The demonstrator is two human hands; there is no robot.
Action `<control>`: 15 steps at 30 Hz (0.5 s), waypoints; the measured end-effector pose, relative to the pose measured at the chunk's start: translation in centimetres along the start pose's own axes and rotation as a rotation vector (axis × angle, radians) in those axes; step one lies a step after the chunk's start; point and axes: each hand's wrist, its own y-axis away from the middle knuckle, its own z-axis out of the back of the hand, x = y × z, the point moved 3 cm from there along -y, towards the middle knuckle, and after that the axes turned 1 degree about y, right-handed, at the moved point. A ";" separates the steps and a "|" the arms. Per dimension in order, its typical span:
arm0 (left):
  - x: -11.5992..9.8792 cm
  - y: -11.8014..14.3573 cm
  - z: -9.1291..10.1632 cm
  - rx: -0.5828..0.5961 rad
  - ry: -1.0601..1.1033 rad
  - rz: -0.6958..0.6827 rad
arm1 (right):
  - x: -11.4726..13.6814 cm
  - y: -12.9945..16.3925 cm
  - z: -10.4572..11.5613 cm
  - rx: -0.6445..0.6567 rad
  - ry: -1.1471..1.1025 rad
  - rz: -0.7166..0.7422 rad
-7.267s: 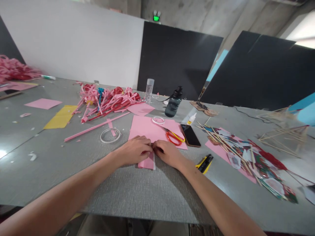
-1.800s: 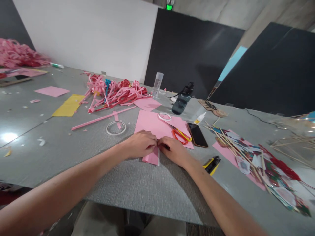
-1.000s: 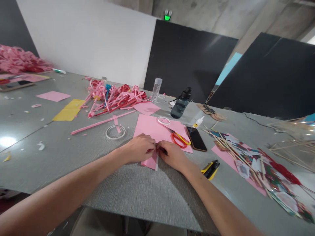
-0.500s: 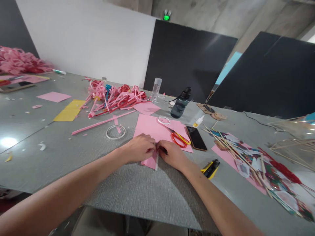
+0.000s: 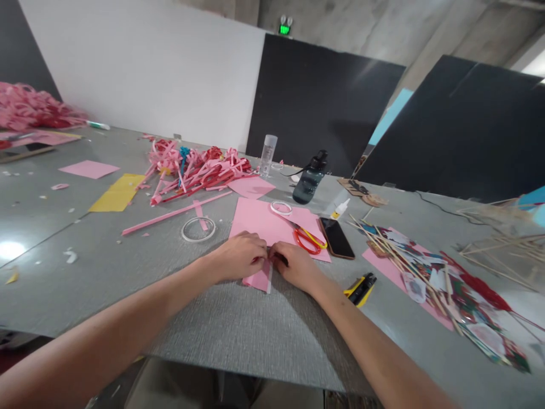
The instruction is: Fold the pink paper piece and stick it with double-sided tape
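Deltas small. Vs first frame: left hand (image 5: 242, 255) covers more of the folded pink paper (image 5: 259, 278), thinner sliver showing below it. Head view drifts too: yellow scrap (image 5: 12, 276) enters at far left; lit green sign (image 5: 284, 29), earlier clipped at top, sits fully in frame.

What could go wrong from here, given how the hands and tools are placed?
The left hand and right hand crowd together at the folded pink paper, so it might crease askew.
The cutter lies right beside the right forearm, which could nudge it.
The scissors rest on the pink sheet, so pulling that sheet might drag them.
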 end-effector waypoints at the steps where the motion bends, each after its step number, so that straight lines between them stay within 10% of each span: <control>1: 0.0 0.0 0.0 0.001 0.006 0.000 | -0.1 0.0 0.0 -0.004 -0.009 0.004; 15: 0.6 0.3 -0.4 -0.003 0.084 -0.021 | -1.1 -0.2 0.2 -0.024 -0.137 -0.012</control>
